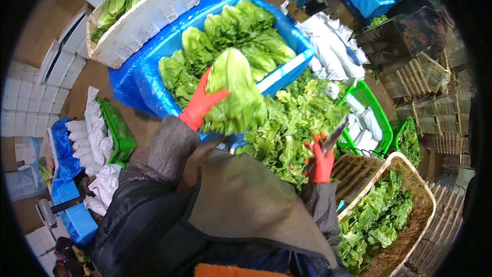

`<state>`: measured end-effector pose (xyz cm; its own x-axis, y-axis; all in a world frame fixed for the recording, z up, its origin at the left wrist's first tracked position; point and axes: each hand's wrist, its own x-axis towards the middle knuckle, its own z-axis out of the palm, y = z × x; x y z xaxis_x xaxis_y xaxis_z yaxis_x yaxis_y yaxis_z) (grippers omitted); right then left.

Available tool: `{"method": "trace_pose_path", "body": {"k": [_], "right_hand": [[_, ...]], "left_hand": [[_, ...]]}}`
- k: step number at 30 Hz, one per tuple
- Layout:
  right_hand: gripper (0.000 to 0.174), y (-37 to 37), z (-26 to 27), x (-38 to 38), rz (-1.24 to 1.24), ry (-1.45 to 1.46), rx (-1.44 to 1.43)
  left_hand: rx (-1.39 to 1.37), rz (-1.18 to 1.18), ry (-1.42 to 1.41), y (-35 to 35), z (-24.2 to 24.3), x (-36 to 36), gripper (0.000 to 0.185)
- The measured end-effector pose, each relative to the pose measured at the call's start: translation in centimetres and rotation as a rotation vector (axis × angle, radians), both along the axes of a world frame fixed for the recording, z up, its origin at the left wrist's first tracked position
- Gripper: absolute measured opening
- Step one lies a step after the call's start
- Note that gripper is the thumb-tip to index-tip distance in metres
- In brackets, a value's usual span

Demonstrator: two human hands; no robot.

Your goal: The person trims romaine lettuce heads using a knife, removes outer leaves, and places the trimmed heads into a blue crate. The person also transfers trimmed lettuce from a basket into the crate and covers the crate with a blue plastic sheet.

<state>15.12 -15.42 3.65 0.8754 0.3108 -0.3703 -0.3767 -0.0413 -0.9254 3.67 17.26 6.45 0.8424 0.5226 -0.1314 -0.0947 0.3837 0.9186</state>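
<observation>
My left hand (201, 102), in a red glove, grips a head of romaine-type lettuce (232, 88) by its side. That head is tilted over the near edge of a box lined with blue plastic film (286, 71). Several more lettuce heads (238, 21) lie in rows inside this box. My right hand (321, 159), also red-gloved, holds a knife (335, 134) with its blade pointing up and to the right. Beneath and beside the right hand is a heap of loose lettuce leaves (296, 123).
A white foam box (150, 19) of greens stands at the upper left. White packets fill a green crate (388, 132) at right. Nearer me, a worn basket (428, 204) contains leaves. White bags (326, 46) lie beyond the heap, and a person in dark clothes (419, 27) is at upper right.
</observation>
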Motion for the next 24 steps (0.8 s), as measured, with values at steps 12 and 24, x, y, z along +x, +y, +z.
{"method": "trace_pose_path", "body": {"k": [12,24], "right_hand": [[0.03,11.5,7.6,-0.5,0.588,-1.076,-0.521],[0.051,-3.9,5.7,-5.2,0.612,-0.684,-0.555]], "left_hand": [[0.178,-0.173,-0.188,-4.4,0.4,9.6,0.087],[0.029,-0.057,-0.128,-10.8,1.5,11.7,0.065]]}}
